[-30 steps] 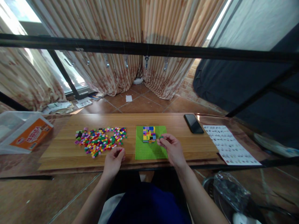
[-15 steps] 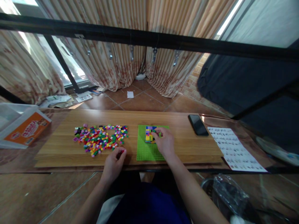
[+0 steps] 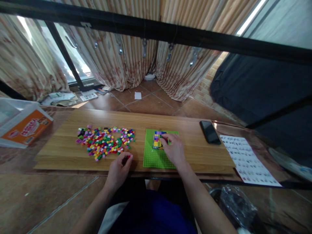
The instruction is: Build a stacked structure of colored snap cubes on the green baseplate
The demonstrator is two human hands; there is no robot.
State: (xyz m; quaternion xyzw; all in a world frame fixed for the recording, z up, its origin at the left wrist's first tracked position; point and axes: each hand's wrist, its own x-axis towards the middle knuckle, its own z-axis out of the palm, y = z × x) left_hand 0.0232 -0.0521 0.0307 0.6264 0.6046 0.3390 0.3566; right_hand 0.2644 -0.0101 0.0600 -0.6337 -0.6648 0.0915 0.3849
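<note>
My left hand [image 3: 119, 167] rests near the front edge of the board, fingers pinched around a small red-pink toy brick [image 3: 129, 156]. Just beyond it spreads a loose pile of multicoloured toy bricks [image 3: 104, 143]. On the green studded baseplate [image 3: 153, 159] stands a low block of yellow, purple and blue bricks [image 3: 156, 139]. My right hand [image 3: 175, 150] is over the right side of this block, thumb and fingertips together at its top. Whatever those fingertips hold is too small and too covered to make out. The right part of the block is hidden by the hand.
A black phone [image 3: 210, 132] lies right of the baseplate, beside a printed sheet [image 3: 248, 159]. At the far left stands a clear plastic box with an orange label [image 3: 28, 128]. A dark metal bar [image 3: 156, 30] crosses above the table's far side.
The view has tilted and shifted slightly. My right fingers have moved a little at the block, and a green piece seen by them earlier no longer shows. My left hand keeps its pinch.
</note>
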